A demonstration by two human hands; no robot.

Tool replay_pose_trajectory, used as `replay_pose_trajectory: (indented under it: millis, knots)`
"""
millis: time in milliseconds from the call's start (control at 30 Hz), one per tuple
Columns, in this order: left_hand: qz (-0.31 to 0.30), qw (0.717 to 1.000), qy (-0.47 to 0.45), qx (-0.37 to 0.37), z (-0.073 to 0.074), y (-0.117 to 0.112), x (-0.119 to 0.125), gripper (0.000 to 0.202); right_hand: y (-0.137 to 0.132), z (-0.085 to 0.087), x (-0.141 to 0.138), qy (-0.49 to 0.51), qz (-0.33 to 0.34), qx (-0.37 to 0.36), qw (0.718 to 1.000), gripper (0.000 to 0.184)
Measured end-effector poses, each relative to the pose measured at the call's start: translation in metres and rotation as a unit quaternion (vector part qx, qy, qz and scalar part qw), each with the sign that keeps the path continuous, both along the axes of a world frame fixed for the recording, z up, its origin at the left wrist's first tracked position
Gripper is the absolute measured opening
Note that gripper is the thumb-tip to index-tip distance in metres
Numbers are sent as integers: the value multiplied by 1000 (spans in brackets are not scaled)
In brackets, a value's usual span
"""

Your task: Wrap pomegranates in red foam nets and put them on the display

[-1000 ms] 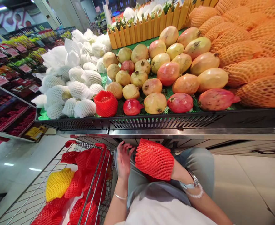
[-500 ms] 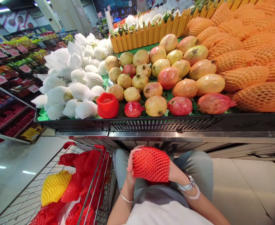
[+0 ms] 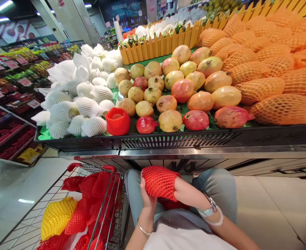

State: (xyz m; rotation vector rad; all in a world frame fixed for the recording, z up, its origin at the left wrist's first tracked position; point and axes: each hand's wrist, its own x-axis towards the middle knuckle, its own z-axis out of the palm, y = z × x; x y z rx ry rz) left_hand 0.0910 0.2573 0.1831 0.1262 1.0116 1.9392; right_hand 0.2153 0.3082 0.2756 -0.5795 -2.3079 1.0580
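Note:
Over my lap, a red foam fruit net (image 3: 159, 182) covers my right hand (image 3: 181, 189) up to the wrist, so the fingers of that hand are hidden inside. My left hand (image 3: 148, 196) grips the left end of this net, thumb in front and the other fingers mostly out of sight behind it. More red netting (image 3: 172, 204) lies under it on my lap, partly hidden. On the display ahead stand a folded red foam net (image 3: 118, 121) and a small red pomegranate (image 3: 146, 125) beside it.
Bare pomegranate-like fruit (image 3: 170, 121) lies in rows. White-netted fruit (image 3: 89, 104) is at left, orange-netted fruit (image 3: 285, 109) at right. A black crate edge (image 3: 168, 140) runs before me. At my left, a shopping cart (image 3: 109, 168) holds red nets and a yellow net (image 3: 57, 217).
The red net has slid further up over my right hand toward the wrist, and both have shifted left. My left hand has moved lower on its left end. The view has tilted slightly.

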Motion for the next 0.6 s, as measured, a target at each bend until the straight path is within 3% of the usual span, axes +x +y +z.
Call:
replay_pose_trajectory:
  millis: [100,233,433,600]
  knots:
    - [1,1000,1,15,4,-1,-3,39,-1,1,1,2,12,4,1000,44]
    - [-16,999,5,50,15,-1,-6,44,-4,-5,0,-40,-38,40,998,42]
    - [15,999,-24,32,27,-4,3,36,-3,-13,2,-5,-32,79,996,45]
    - [-6,984,100,144,29,-2,-3,29,1,-15,6,35,-63,36,997,43]
